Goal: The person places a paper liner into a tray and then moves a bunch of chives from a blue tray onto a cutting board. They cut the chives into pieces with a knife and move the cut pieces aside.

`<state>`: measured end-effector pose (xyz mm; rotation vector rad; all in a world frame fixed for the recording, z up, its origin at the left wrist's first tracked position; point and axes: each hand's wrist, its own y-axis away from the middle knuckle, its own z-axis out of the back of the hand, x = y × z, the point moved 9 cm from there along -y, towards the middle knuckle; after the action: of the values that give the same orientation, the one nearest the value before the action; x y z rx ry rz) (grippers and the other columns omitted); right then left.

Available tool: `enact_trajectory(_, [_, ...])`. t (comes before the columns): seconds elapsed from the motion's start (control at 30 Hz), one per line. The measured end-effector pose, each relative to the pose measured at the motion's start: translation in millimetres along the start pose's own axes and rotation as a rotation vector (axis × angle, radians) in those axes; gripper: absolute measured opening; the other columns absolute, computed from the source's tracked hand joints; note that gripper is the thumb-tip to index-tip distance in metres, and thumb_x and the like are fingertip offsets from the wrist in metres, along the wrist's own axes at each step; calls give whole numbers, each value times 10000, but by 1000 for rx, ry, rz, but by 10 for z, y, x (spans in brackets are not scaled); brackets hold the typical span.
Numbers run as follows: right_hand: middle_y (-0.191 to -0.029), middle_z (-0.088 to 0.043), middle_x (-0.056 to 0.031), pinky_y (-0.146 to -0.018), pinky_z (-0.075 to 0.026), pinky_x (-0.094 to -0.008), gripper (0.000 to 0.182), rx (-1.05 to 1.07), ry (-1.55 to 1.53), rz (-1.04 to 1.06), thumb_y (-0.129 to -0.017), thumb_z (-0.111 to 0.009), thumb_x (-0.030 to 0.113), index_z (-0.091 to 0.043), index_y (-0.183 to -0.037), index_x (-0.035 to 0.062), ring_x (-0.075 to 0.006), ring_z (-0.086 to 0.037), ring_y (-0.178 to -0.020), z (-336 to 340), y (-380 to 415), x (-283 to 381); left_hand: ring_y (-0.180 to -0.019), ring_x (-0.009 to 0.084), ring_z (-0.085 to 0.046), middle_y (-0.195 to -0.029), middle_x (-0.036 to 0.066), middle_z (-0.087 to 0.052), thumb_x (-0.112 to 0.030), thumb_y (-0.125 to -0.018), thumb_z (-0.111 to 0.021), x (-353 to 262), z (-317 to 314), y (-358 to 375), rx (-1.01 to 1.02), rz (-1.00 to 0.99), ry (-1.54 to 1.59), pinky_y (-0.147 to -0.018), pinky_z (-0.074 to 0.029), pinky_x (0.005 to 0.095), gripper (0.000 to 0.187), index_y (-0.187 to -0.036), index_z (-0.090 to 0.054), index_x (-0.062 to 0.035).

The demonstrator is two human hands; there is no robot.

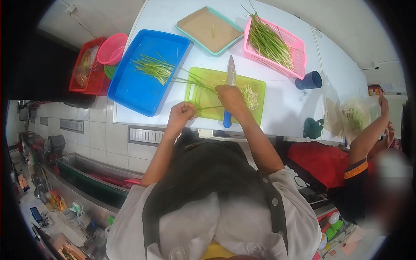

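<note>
A green cutting board (212, 74) lies in front of me on the white table. My right hand (233, 100) is closed over several long green onion stalks (197, 79) that stretch left across the board. At the board's left front edge, my left hand (181, 116) pinches the end of a thin green stalk running toward my right hand. A knife (231, 69) with a blue handle rests on the board, partly hidden beneath my right hand. Chopped pale green onion pieces (250, 97) are heaped to its right.
Left stands a blue tray (149, 37) with cut stalks (156, 68). Behind are a paper-lined tray (201, 26) and a pink basket (301, 43) of green onions (271, 41). A dark blue cup (309, 80) stands right. Another person's arm (370, 130) holds a clear bag (357, 115).
</note>
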<state>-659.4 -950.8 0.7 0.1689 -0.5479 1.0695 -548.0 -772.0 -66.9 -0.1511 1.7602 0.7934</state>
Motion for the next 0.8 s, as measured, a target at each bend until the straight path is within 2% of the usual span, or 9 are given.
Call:
enact_trajectory(0.07, [-859,-693,-195,-765,-539,-491,142,1,-59,-33,-895,-612,73,-666,-1019,28,-406,-683,-811,36,0,-34,-758,96,-663,-858,74,-735,-93,-915,-705,-23,-9,-3,-23,-3,96,-677,-479,235,281,-1161,-662,35])
enact_trajectory(0.1, [-896,-708,-205,-778,-554,-471,177,12,-105,-70,-906,-628,79,-678,-1070,36,-399,-697,-844,49,2,-75,-820,90,-670,-936,73,-756,-120,-910,-748,-17,-12,1,-23,17,132,-704,-471,229,442,-1298,-611,42])
enact_trajectory(0.13, [-933,-723,-214,-792,-569,-451,214,22,-150,-107,-916,-644,84,-691,-1121,43,-392,-711,-877,62,5,-112,-836,89,-671,-950,68,-758,-132,-911,-758,-12,-4,-22,-19,18,114,-716,-473,230,455,-1305,-610,40])
enact_trajectory(0.23, [-949,-746,-173,-789,-572,-378,217,34,-294,-234,-939,-651,74,-692,-1149,36,-291,-741,-870,92,25,-228,-881,84,-673,-991,46,-763,-163,-916,-780,4,12,-56,-10,46,136,-762,-489,235,478,-1323,-622,32])
enact_trajectory(0.33, [-909,-740,-118,-811,-568,-314,252,54,-633,-355,-917,-657,-5,-675,-1168,-16,-213,-734,-862,69,47,-293,-883,89,-680,-996,56,-763,-161,-930,-766,-60,-41,-91,49,0,178,-782,-509,245,440,-1306,-640,32])
enact_trajectory(0.43, [-945,-722,-80,-798,-554,-261,247,117,-1079,-396,-915,-678,-37,-658,-1160,-55,-135,-702,-873,37,92,-178,-846,86,-684,-926,32,-754,-141,-932,-785,-150,-132,-99,66,-12,157,-736,-492,231,353,-1234,-678,8])
enact_trajectory(0.63, [-979,-718,-86,-807,-555,-242,252,133,-1146,-424,-902,-690,-64,-650,-1151,-75,-128,-697,-884,-107,184,-66,-833,114,-704,-935,80,-766,-121,-930,-783,-298,-298,-116,152,-114,84,-737,-499,237,255,-1126,-687,12])
enact_trajectory(0.8, [-970,-714,-75,-804,-561,-244,230,130,-1119,-387,-904,-688,-69,-661,-1133,-57,-125,-694,-884,-235,234,46,-835,118,-710,-943,89,-770,-111,-927,-785,-257,-318,-164,203,-85,47,-738,-505,241,236,-1100,-681,11])
